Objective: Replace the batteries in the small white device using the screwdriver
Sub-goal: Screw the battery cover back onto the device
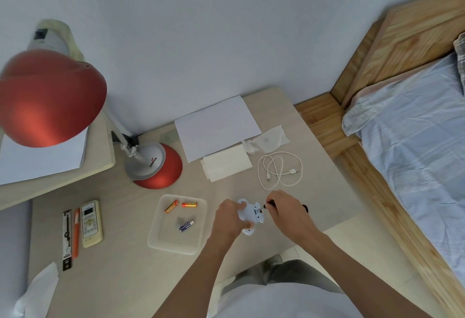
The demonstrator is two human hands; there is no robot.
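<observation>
Head view: the small white device (250,213) is held between both hands over the table (120,219). Its left side is gripped by the left hand (230,217), fingers curled round it. The screwdriver (272,204) is gripped by the right hand (286,213), fingers closed round the black handle, with the tip at the device's right side. Just left of the left-hand grip, two orange batteries (171,206) and one blue battery (186,225) are contained in a clear tray (161,239).
</observation>
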